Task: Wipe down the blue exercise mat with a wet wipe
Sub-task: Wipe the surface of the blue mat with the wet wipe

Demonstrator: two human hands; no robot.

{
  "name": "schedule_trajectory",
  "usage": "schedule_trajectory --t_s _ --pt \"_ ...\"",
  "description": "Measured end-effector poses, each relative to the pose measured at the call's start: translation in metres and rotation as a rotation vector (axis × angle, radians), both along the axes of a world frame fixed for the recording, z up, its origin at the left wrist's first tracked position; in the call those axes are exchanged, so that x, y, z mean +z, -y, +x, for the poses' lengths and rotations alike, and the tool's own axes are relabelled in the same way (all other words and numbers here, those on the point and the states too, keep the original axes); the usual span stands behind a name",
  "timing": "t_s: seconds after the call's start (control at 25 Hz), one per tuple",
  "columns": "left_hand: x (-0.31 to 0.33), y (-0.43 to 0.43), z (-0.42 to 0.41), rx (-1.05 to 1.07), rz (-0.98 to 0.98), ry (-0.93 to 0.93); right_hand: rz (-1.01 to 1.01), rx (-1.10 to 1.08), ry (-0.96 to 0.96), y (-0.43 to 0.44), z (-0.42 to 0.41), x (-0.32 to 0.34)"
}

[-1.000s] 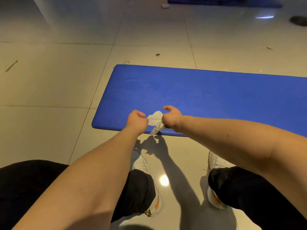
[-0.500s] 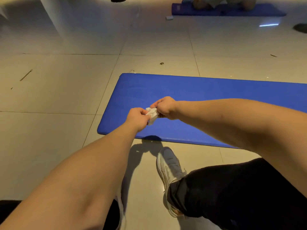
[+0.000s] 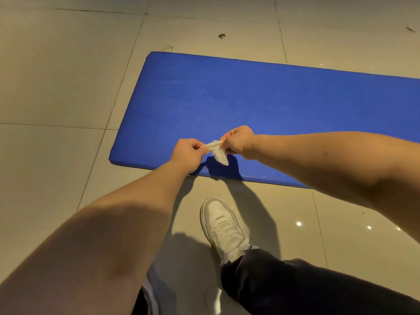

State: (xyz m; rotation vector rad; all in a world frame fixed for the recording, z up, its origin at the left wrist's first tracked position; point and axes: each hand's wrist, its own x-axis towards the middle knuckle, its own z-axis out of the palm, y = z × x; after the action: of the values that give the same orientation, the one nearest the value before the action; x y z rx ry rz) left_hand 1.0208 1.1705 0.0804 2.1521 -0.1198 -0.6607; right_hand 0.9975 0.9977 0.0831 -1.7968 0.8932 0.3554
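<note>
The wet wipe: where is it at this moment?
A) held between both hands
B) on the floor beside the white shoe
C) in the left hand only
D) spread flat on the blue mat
A: the left hand and the right hand each pinch one end of the crumpled wet wipe, over the near edge of the blue exercise mat.

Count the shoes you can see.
1. A white shoe stands on the floor tiles, short of the near edge of the blue mat. A second may be hidden under the left forearm.
</note>
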Motion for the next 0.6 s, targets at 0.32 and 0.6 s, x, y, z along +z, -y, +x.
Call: schedule_trajectory --t_s 0.32,0.6 --pt "-0.066 0.002 0.002 -0.116 0.088 -0.099 -0.016 -0.202 0.037 -0.014 -0.008 -0.069" --pt "-0.103 -0.045 0.043 -0.168 0.760 0.252 -0.483 0.267 0.316 -0.015 -0.038 -0.126"
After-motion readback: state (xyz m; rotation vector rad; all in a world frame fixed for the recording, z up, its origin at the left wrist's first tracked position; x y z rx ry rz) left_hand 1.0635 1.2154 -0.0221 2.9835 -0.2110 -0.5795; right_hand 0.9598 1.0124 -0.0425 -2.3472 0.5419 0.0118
